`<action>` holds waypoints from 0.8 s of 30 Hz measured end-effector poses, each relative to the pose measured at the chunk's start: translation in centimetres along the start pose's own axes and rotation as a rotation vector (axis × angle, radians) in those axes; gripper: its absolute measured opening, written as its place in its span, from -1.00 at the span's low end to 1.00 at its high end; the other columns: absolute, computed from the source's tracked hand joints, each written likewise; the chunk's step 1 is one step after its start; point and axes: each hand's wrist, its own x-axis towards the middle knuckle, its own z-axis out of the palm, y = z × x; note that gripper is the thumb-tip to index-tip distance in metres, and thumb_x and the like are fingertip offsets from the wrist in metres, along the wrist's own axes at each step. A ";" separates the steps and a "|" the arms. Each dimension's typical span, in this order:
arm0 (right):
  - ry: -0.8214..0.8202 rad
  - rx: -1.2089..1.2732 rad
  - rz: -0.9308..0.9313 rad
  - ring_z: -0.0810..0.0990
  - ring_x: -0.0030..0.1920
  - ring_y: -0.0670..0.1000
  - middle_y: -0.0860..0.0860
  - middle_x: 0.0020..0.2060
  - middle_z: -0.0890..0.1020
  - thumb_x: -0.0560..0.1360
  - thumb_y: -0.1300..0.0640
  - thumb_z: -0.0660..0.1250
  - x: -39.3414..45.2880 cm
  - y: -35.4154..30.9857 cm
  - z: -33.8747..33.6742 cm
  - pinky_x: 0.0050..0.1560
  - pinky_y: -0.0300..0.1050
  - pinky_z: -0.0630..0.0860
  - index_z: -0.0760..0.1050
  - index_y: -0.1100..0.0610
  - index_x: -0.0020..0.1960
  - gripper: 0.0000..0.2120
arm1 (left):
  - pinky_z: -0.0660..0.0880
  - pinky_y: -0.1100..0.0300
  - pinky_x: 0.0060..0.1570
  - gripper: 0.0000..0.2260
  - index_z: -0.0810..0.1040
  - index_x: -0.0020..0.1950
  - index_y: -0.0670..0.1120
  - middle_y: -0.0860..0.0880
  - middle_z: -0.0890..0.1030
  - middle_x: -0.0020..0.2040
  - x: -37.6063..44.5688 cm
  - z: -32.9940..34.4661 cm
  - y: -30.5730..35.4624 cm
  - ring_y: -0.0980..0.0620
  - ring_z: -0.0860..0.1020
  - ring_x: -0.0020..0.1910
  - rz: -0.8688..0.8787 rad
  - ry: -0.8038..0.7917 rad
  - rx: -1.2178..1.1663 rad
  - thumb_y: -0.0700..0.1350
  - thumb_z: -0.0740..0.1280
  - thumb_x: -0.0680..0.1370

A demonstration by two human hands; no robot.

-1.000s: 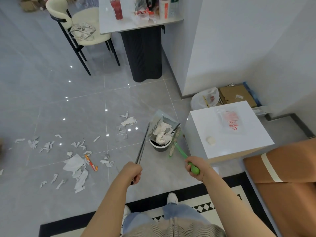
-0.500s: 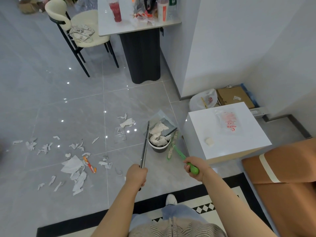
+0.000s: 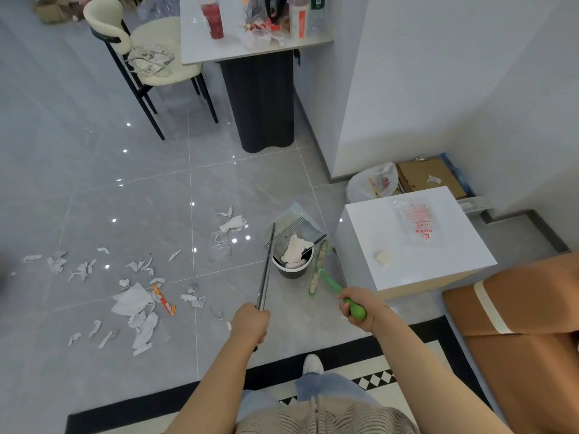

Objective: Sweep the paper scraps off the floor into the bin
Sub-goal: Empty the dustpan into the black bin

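Note:
My left hand [image 3: 250, 322] grips the long metal handle of a grey dustpan [image 3: 296, 225], which is tipped over a small dark bin [image 3: 291, 270]. White crumpled paper [image 3: 294, 250] sits in the bin's mouth. My right hand [image 3: 355, 303] holds the green handle of a small broom [image 3: 319, 267], whose head stands just right of the bin. Several paper scraps [image 3: 138, 303] lie scattered on the grey tiles to the left, with more scraps [image 3: 232, 223] left of the dustpan. An orange wrapper [image 3: 164, 300] lies among them.
A white cube table [image 3: 438, 261] stands right of the bin, with a white bag [image 3: 371, 183] and cardboard [image 3: 429, 177] behind it. A dark-pedestal table [image 3: 260, 98] and cream chair [image 3: 150, 57] stand farther back. A black-bordered rug [image 3: 329, 355] lies underfoot, a brown sofa [image 3: 517, 308] at right.
The dustpan handle has swung rightward to nearly upright, and the pan has tipped steeper over the bin. Paper has slid from the pan into the bin. The broom has barely moved.

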 end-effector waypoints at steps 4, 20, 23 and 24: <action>-0.005 0.008 -0.009 0.41 -0.72 -0.14 0.06 -0.38 0.40 0.51 0.31 0.20 0.1 0.1 0.0 -0.68 -0.43 0.30 0.29 0.15 -0.05 -0.88 | 0.24 0.36 -0.61 -0.85 0.34 -0.22 -0.15 -0.08 0.38 -0.39 -0.2 0.1 0.2 0.04 0.34 -0.51 0.012 0.003 -0.038 -0.23 0.18 0.56; -0.001 -0.020 -0.008 0.41 -0.72 -0.14 0.08 -0.38 0.41 0.52 0.31 0.21 -0.2 0.9 0.3 -0.67 -0.42 0.32 0.31 0.17 -0.11 -0.90 | 0.21 0.39 -0.56 -0.84 0.39 -0.22 -0.15 -0.04 0.32 -0.43 -2.2 -2.4 2.2 0.09 0.28 -0.64 -0.052 -0.046 -0.318 -0.22 0.19 0.58; 0.008 -0.029 -0.006 0.41 -0.72 -0.14 0.08 -0.39 0.42 0.52 0.31 0.21 -0.2 1.1 0.4 -0.67 -0.42 0.32 0.31 0.17 -0.10 -0.91 | 0.15 0.50 -0.67 -0.78 0.38 -0.27 -0.15 -0.02 0.31 -0.48 -2.2 -3.1 2.2 0.19 0.22 -0.78 -0.118 -0.098 -0.507 -0.26 0.21 0.58; 0.012 -0.035 -0.003 0.41 -0.72 -0.14 0.08 -0.39 0.42 0.52 0.31 0.21 -0.2 1.2 0.5 -0.67 -0.42 0.32 0.31 0.17 -0.10 -0.91 | 0.15 0.51 -0.68 -0.77 0.38 -0.27 -0.16 0.00 0.32 -0.53 -2.3 -3.4 2.1 0.20 0.23 -0.78 -0.135 -0.115 -0.577 -0.26 0.21 0.59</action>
